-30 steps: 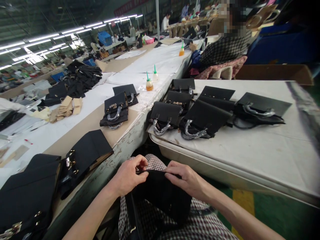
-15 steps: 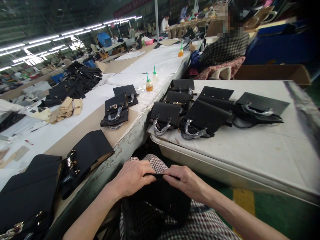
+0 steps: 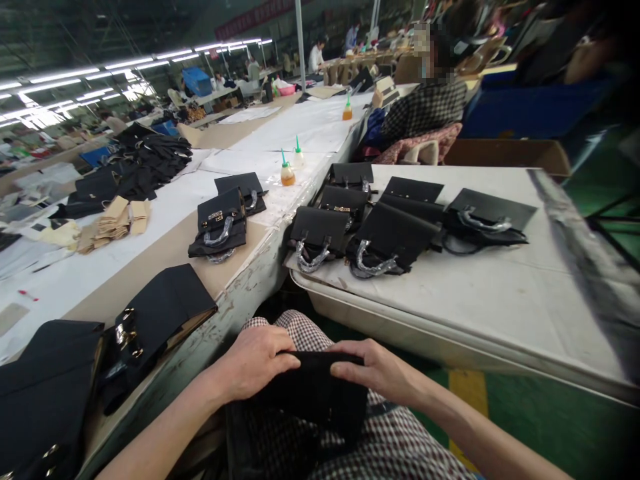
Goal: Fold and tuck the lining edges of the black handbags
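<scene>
- The black piece [image 3: 317, 387] rests on the person's lap, over the checked cloth [image 3: 405, 437], directly between the hands and hanging below them.
- Its upper edge runs crosswise from the left hand [image 3: 257, 363] to the right hand [image 3: 373, 369]; both are on it, neither nearer.
- Each pinches that edge between thumb and fingers, the grips a short way apart.
- It looks matt black and flat; its lower part merges into shadow, so its full outline is unclear.
</scene>
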A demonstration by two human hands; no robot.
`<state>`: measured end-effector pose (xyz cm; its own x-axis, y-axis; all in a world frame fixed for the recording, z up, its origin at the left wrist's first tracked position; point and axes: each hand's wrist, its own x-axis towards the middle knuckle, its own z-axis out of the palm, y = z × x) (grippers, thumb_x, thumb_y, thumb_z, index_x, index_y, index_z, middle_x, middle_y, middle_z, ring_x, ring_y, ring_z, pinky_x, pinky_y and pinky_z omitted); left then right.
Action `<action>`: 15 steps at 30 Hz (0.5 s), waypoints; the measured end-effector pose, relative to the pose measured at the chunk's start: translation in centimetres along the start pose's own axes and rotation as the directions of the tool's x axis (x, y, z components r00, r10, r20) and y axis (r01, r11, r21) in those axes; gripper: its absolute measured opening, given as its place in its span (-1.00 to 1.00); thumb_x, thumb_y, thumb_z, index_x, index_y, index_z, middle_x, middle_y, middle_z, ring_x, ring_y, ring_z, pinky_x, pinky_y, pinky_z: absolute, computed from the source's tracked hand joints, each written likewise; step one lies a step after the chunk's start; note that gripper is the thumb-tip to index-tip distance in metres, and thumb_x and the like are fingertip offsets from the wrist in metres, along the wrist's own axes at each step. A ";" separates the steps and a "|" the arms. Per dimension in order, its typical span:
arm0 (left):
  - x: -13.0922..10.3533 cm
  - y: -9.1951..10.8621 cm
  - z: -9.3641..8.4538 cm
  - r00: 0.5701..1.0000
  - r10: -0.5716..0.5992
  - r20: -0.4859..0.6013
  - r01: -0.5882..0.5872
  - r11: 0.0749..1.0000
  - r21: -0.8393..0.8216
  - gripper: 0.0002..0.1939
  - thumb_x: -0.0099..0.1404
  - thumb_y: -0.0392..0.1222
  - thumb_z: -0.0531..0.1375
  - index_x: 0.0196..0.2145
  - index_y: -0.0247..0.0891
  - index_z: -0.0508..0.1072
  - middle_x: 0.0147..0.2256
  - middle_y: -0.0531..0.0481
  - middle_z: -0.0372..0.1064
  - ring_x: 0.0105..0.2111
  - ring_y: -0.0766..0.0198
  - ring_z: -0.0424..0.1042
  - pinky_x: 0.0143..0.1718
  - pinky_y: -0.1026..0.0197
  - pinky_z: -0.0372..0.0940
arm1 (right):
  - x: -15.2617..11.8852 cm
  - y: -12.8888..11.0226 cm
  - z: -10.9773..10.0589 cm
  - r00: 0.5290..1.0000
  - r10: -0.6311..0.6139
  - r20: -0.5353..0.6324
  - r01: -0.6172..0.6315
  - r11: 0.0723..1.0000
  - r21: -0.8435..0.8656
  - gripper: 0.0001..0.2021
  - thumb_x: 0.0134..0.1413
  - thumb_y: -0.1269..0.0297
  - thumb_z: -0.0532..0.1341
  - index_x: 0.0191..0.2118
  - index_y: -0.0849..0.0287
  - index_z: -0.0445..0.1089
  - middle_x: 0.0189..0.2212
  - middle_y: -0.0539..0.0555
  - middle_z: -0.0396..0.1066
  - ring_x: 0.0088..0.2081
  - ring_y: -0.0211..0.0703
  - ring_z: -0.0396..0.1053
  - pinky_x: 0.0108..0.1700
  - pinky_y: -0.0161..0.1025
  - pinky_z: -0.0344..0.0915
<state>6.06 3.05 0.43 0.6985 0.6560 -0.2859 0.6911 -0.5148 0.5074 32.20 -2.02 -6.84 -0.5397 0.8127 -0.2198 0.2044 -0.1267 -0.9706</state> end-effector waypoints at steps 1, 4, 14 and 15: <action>0.0 0.0 0.0 1.000 0.007 0.002 -0.007 1.000 -0.017 -0.82 0.39 -0.16 0.24 -0.38 -0.23 0.50 -0.34 0.13 0.44 -0.29 0.31 0.38 -0.27 0.30 0.11 | -0.3 0.0 0.1 1.000 0.013 0.014 -0.013 0.999 0.035 -0.64 0.26 -0.01 0.24 -0.05 0.16 0.52 -0.24 0.01 0.52 -0.23 -0.07 0.43 -0.22 -0.29 0.31; 0.2 0.0 -0.1 1.000 -0.002 0.010 0.003 0.998 -0.062 -0.84 0.37 -0.16 0.26 -0.37 -0.22 0.52 -0.34 0.14 0.44 -0.28 0.31 0.39 -0.25 0.31 0.12 | -0.7 0.0 0.2 0.999 0.009 0.045 -0.016 0.987 0.160 -0.65 0.22 0.01 0.27 -0.09 0.20 0.54 -0.27 0.01 0.51 -0.26 -0.09 0.40 -0.26 -0.31 0.28; 0.4 0.2 -0.3 0.999 -0.016 0.033 0.020 0.992 -0.126 -0.87 0.34 -0.19 0.29 -0.38 -0.21 0.55 -0.37 0.15 0.44 -0.30 0.33 0.39 -0.26 0.32 0.13 | -0.5 0.5 0.8 0.999 0.009 -0.031 -0.002 0.977 0.213 -0.64 0.24 0.01 0.24 -0.22 0.26 0.55 -0.45 -0.01 0.40 -0.42 -0.24 0.26 -0.38 -0.36 0.17; 0.3 0.2 -0.3 1.000 -0.012 0.026 0.016 0.992 -0.124 -0.88 0.33 -0.19 0.29 -0.38 -0.21 0.55 -0.37 0.15 0.44 -0.30 0.33 0.39 -0.26 0.32 0.13 | -0.5 0.6 1.0 0.998 0.007 -0.057 0.004 0.982 0.190 -0.64 0.24 0.01 0.24 -0.24 0.26 0.55 -0.47 -0.02 0.38 -0.43 -0.25 0.24 -0.39 -0.37 0.16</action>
<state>6.39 3.32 0.67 0.6946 0.6475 -0.3134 0.6733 -0.4318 0.6002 31.76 -3.10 -7.38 -0.4912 0.8427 -0.2204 0.0436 -0.2289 -0.9725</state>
